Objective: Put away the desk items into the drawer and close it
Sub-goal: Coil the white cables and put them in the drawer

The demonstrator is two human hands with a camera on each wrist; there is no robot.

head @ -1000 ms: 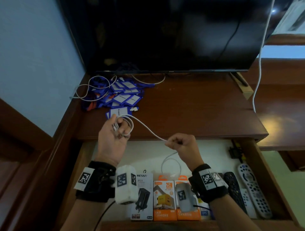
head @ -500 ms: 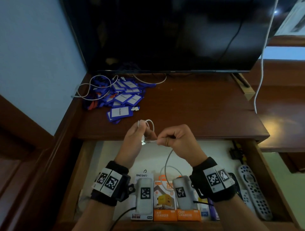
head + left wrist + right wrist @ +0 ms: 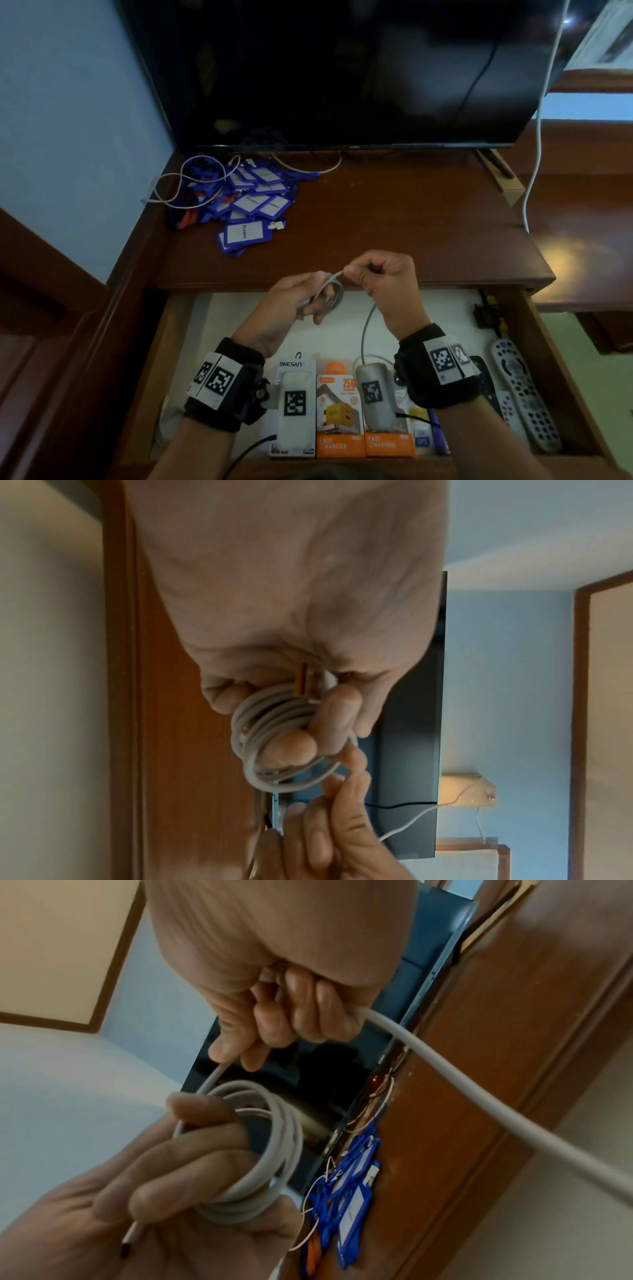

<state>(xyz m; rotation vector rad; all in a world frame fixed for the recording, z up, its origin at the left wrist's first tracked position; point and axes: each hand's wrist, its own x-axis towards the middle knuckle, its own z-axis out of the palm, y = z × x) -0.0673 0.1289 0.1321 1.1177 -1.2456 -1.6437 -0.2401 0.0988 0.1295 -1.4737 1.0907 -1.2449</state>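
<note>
Left hand (image 3: pixel 291 301): fingers curling round the coiled thin white charging cable (image 3: pixel 270 1139), keeping its loops together.
Right hand (image 3: pixel 383 277): pinching the free end, feeding it for another wrap above the open wooden drawer (image 3: pixel 534 346).

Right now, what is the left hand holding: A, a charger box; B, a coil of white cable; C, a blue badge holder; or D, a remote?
B: the left hand grips a coil of white cable wound round its fingers, while the right hand pinches the loose end that runs to it.
</note>
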